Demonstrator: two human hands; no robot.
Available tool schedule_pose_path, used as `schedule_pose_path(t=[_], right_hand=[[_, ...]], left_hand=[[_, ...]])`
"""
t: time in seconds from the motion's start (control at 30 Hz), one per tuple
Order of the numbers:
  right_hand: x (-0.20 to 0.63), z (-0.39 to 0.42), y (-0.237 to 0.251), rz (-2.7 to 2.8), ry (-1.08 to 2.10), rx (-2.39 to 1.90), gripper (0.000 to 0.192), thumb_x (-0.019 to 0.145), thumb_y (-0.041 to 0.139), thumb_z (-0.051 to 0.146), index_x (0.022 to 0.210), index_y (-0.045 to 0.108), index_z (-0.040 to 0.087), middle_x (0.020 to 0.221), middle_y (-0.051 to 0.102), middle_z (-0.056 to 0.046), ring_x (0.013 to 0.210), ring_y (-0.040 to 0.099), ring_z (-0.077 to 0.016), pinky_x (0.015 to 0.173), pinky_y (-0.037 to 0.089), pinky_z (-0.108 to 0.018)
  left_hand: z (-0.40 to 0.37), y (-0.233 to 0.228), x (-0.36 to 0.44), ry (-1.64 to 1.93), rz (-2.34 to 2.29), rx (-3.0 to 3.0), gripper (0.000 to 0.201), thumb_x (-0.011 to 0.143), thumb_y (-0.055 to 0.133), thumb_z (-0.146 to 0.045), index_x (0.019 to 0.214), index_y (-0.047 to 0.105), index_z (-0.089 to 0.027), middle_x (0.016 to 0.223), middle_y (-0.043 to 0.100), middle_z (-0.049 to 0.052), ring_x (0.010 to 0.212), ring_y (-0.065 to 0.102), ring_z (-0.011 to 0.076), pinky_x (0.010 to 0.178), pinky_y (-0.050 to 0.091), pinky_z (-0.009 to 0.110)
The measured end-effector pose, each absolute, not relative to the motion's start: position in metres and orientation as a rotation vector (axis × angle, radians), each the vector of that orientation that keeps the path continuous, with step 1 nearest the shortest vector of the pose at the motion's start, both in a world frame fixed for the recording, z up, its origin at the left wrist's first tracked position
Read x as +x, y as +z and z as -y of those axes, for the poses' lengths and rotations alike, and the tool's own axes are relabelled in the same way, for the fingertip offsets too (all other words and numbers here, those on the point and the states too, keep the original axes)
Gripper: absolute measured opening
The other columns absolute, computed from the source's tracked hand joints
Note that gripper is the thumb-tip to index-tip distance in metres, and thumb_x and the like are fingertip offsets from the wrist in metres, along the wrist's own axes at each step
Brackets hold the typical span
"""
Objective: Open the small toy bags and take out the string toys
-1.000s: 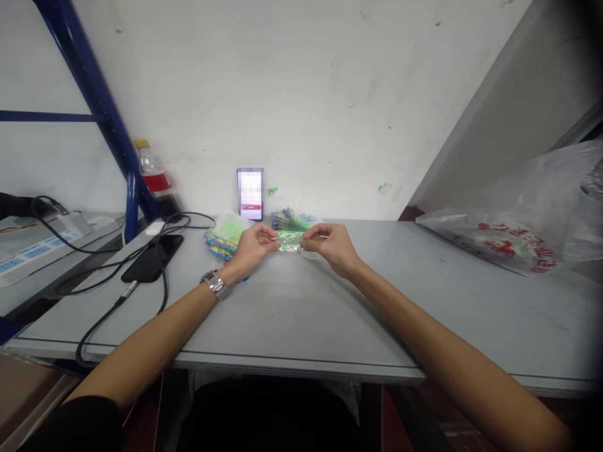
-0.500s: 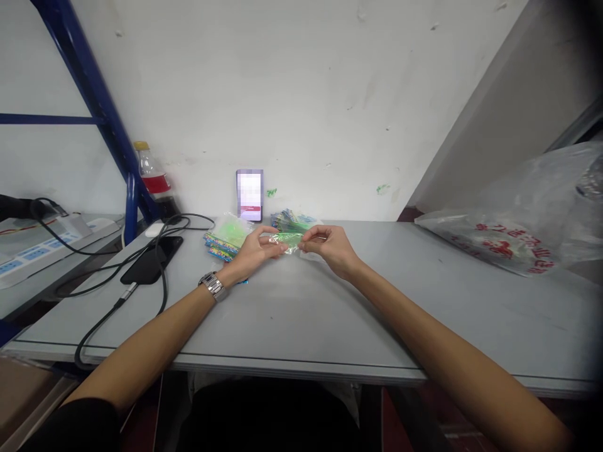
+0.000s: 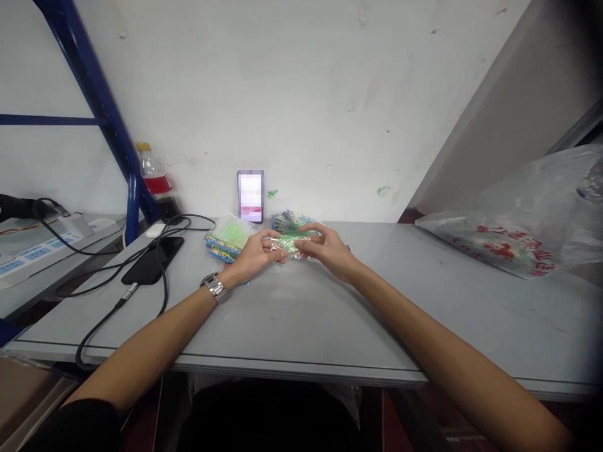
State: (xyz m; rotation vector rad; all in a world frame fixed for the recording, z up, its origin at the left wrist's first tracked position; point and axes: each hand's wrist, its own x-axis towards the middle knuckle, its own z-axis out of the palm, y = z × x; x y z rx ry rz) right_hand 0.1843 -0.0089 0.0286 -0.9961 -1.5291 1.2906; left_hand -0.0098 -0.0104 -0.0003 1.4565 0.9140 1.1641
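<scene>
Both my hands meet at the far middle of the grey table (image 3: 330, 314). My left hand (image 3: 257, 252), with a metal watch on the wrist, and my right hand (image 3: 325, 250) each pinch one small clear packet with green contents (image 3: 288, 243), held just above the tabletop. To the left of my left hand lies a pile of colourful packets (image 3: 226, 238). Behind the hands, near the wall, sits another stack of packets (image 3: 292, 221).
A lit phone (image 3: 250, 195) leans upright against the wall. A black phone (image 3: 153, 258) with cables lies at the left, near a bottle with a red label (image 3: 153, 177) and a power strip (image 3: 42, 245). A large clear plastic bag with red print (image 3: 518, 232) fills the right.
My hands have drawn closer together and my right hand has slid left over the packet, which now looks bunched between my fingers instead of stretched out.
</scene>
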Motion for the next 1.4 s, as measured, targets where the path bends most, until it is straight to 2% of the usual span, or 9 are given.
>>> schedule_pose_path(t=[0.17,0.3,0.4,0.53,0.73,1.0,1.4], right_hand=[[0.1844,0.0062,0.0253,1.639,1.282,-0.979,0.032,0.064,0.079,0.042,0.075,0.065,0.015,0.062,0.066,-0.003,0.062,0.058,-0.0147,0.068,0.047,-0.034],[0.1850,0.0061,0.0254,1.663,1.285,-0.962,0.031,0.062,0.081,0.041,0.072,0.067,0.015,0.059,0.064,-0.001,0.057,0.055,-0.0123,0.065,0.046,-0.032],[0.1851,0.0068,0.0258,1.692,1.278,-0.959,0.032,0.061,0.081,0.041,0.074,0.068,0.015,0.057,0.063,0.000,0.057,0.054,-0.0122,0.064,0.045,-0.031],[0.1843,0.0079,0.0260,1.712,1.292,-0.967,0.034,0.061,0.082,0.042,0.076,0.069,0.014,0.060,0.064,-0.002,0.060,0.057,-0.0139,0.065,0.046,-0.031],[0.1847,0.0053,0.0222,1.734,1.232,-0.946,0.031,0.070,0.075,0.044,0.078,0.071,0.014,0.062,0.063,-0.002,0.062,0.055,-0.0133,0.066,0.046,-0.031],[0.1842,0.0060,0.0223,1.782,1.113,-0.976,0.036,0.067,0.074,0.049,0.073,0.071,0.014,0.057,0.061,-0.002,0.058,0.053,-0.0133,0.061,0.044,-0.031],[0.1808,0.0076,0.0210,1.719,1.153,-0.959,0.033,0.068,0.073,0.047,0.073,0.072,0.014,0.060,0.062,-0.002,0.060,0.054,-0.0136,0.063,0.044,-0.031]], left_hand=[[0.0113,-0.0008,-0.0103,1.117,-0.917,1.463,0.052,0.062,0.085,-0.032,0.102,0.054,-0.017,0.070,0.068,0.001,0.065,0.068,0.0170,0.066,0.049,0.029],[0.0103,-0.0015,-0.0100,1.130,-0.883,1.508,0.044,0.071,0.077,-0.046,0.098,0.060,-0.016,0.078,0.068,0.004,0.071,0.065,0.0160,0.067,0.050,0.029],[0.0094,-0.0014,-0.0089,1.171,-0.850,1.566,0.041,0.073,0.073,-0.051,0.089,0.064,-0.014,0.074,0.065,0.002,0.069,0.060,0.0139,0.064,0.047,0.026],[0.0090,-0.0005,-0.0080,1.207,-0.868,1.574,0.038,0.070,0.075,-0.048,0.077,0.062,-0.013,0.062,0.059,-0.001,0.059,0.054,0.0108,0.061,0.042,0.024],[0.0095,-0.0014,-0.0083,1.202,-0.870,1.578,0.035,0.070,0.075,-0.046,0.072,0.059,-0.014,0.061,0.059,-0.001,0.059,0.054,0.0111,0.060,0.041,0.024],[0.0099,-0.0049,-0.0085,1.183,-0.868,1.621,0.033,0.075,0.071,-0.046,0.081,0.066,-0.014,0.072,0.063,0.002,0.065,0.055,0.0119,0.062,0.040,0.024],[0.0155,0.0036,-0.0080,1.234,-0.921,1.760,0.029,0.080,0.064,-0.042,0.069,0.056,-0.016,0.062,0.053,-0.001,0.060,0.048,0.0115,0.059,0.036,0.024]])
